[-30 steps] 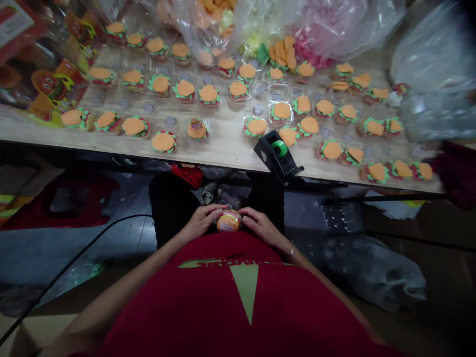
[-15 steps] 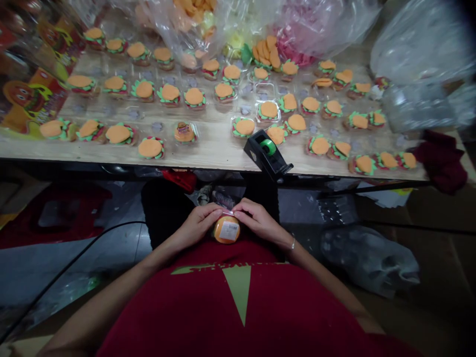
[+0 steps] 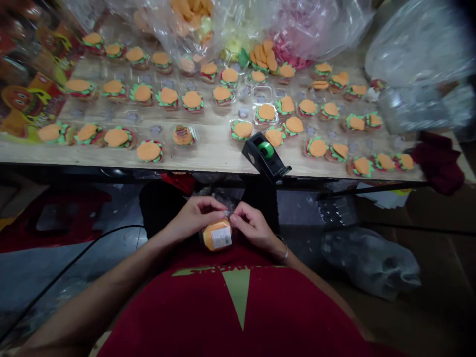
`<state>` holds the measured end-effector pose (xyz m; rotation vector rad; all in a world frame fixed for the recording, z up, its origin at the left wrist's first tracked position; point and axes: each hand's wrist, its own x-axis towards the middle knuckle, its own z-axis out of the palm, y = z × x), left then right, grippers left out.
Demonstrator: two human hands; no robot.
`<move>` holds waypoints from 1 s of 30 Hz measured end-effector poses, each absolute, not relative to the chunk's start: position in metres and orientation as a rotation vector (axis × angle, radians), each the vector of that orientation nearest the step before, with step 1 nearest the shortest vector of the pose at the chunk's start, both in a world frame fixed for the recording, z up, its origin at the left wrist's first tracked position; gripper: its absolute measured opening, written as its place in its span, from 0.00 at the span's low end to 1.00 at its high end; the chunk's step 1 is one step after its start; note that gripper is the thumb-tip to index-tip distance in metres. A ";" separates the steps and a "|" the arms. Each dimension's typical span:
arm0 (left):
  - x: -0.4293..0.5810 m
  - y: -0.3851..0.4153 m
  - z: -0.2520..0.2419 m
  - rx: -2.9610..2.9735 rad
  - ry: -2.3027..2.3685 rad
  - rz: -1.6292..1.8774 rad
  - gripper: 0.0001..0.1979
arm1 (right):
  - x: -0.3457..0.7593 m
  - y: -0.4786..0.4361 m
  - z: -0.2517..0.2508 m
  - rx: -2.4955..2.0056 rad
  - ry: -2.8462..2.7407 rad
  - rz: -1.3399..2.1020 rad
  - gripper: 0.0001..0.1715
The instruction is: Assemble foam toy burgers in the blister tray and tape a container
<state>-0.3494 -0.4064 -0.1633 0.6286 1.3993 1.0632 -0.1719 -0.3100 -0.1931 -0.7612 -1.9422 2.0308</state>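
Over my lap, a clear plastic box with an orange toy burger (image 3: 208, 240) inside bears a white barcode label (image 3: 221, 238). My left hand (image 3: 195, 216) grips its upper edge between thumb and fingers. At the upper right corner of the box, my right hand (image 3: 253, 224) is closed in a pinch; whether a bit of tape or the box's rim is between the fingertips is too small to tell. A black tape dispenser (image 3: 264, 157) with a green-cored roll stands at the table's front edge, beyond my hands.
Rows of toy burgers in clear boxes (image 3: 148, 150) cover the table (image 3: 211, 159). One closed box (image 3: 183, 135) has a printed sticker. Bags of orange and pink pieces (image 3: 297, 29) lie at the back, printed cards (image 3: 28, 101) at left, a dark red cloth (image 3: 441, 161) at right.
The boxed burger has shifted slightly left and tilted. My right hand has moved from the top edge to the box's upper right corner, its fingers more curled.
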 end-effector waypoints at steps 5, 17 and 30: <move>-0.330 -0.431 -0.164 0.558 1.402 1.124 0.13 | -0.164 -0.308 -0.189 -0.749 -1.949 2.086 0.12; -0.329 -0.438 -0.149 0.845 1.688 1.083 0.11 | -0.175 -0.271 -0.160 -0.335 -2.331 2.074 0.07; -0.327 -0.427 -0.148 1.171 1.757 0.947 0.12 | -0.181 -0.281 -0.156 -0.397 -2.447 1.884 0.07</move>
